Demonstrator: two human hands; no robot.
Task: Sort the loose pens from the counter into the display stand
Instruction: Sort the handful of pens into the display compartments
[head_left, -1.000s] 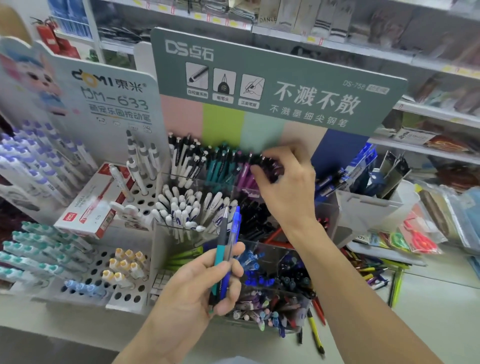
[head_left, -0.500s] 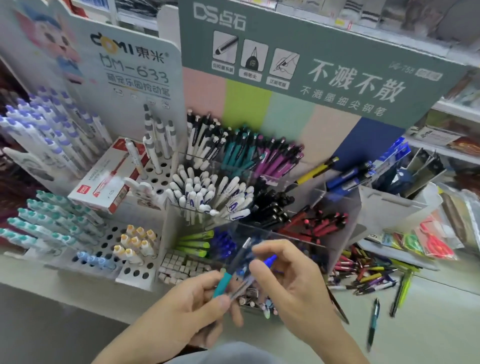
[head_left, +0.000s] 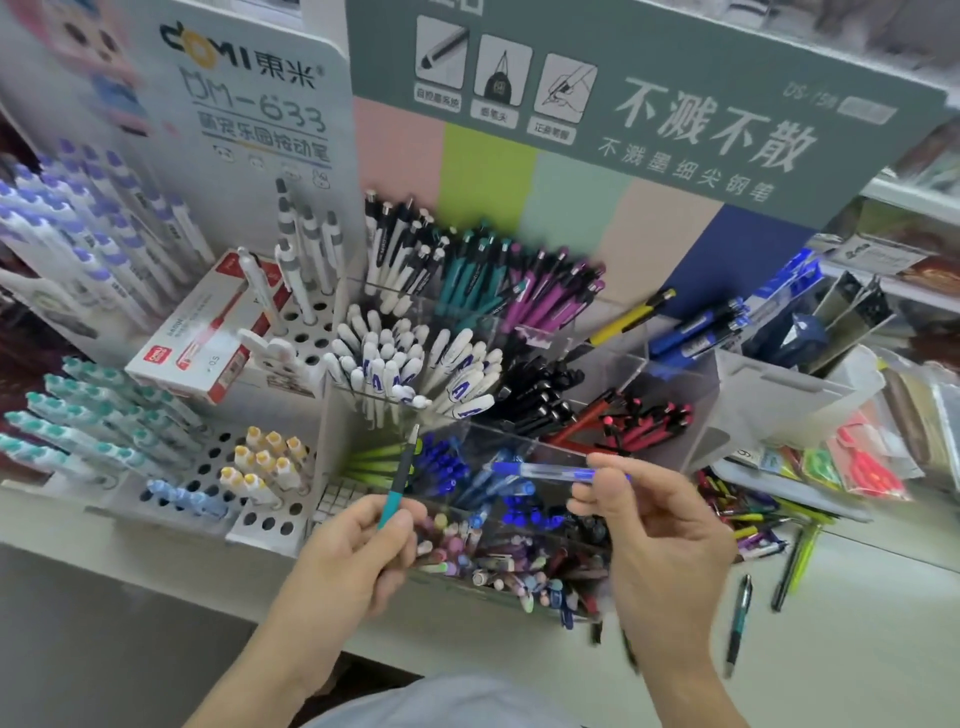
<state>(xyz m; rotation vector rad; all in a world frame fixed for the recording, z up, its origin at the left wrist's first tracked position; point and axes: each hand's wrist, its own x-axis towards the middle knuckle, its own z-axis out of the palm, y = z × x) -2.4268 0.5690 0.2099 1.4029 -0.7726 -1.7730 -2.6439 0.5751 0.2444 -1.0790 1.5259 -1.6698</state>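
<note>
While left hand pinches teal pen, right hand holds blue pen — apart.

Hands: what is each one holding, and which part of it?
Left hand pinches the teal pen at its lower end. Right hand pinches the clear blue pen near its right end.

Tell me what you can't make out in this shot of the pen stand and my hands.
- Head view, teal pen: lower end hidden inside the left hand.
- Head view, blue pen: one end covered by the right hand; print blurred.
- Front compartment: pens smeared by motion blur.
- Loose pens on the counter: too blurred to count.
</note>
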